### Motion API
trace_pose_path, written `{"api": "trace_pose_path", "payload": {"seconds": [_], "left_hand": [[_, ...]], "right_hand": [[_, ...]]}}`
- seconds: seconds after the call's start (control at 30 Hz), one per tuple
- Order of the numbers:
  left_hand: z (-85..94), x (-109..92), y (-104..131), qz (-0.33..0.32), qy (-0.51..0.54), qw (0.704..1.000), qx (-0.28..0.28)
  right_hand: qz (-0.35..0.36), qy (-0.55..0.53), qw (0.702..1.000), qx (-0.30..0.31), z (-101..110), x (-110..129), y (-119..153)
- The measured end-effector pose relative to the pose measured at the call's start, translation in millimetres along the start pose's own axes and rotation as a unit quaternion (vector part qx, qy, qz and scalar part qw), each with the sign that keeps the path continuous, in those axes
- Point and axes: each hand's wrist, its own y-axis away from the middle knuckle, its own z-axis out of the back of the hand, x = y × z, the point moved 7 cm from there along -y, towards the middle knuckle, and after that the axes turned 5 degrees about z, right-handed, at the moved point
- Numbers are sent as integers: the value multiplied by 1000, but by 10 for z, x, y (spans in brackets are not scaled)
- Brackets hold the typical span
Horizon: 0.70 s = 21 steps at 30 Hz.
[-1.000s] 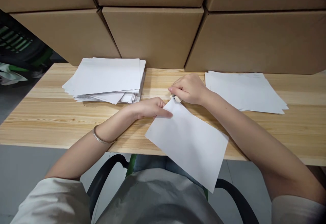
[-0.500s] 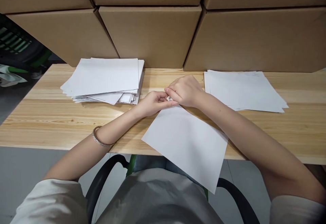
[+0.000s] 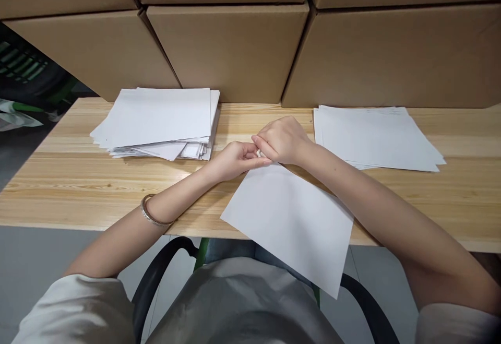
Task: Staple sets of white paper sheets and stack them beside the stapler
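Observation:
A white sheet of paper point(image 3: 293, 224) lies askew at the table's front edge, its lower corner hanging over my lap. My left hand point(image 3: 243, 160) is closed at the sheet's upper corner, with the thumb along it. Pressed against it from the right is my right hand point(image 3: 282, 140), its fingers curled down over the same corner. A small white bit point(image 3: 260, 153) shows between the two hands; whether it is a folded part of the paper or a separate piece, I cannot tell.
On the wooden table point(image 3: 70, 187), a thick pile of papers point(image 3: 164, 117) lies at the left and a thinner pile point(image 3: 376, 138) at the right. Stacked cardboard boxes point(image 3: 230, 51) stand along the back. Chair armrests point(image 3: 156, 281) flank my lap.
The loose sheet has shifted slightly to the right at its lower end. Both hands keep nearly the same place and hold, and the view has tilted a little.

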Motion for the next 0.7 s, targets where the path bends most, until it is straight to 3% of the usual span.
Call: {"api": "trace_pose_path", "payload": {"seconds": [0.2,0.33,0.47,0.7], "left_hand": [[-24,44,26,75,64,995,16],[-26,80,42,107,90,990,15],[-55,82,45,103,122,987,35],[13,9,81,61,68,996,-7]], "right_hand": [[17,-76,997,-19,39,-59,22],[12,-156,985,-74,101,-174,53],[-73,-160,975,-139,127,-397,93],[-144,-93,976,-133,-1,-570,101]]}}
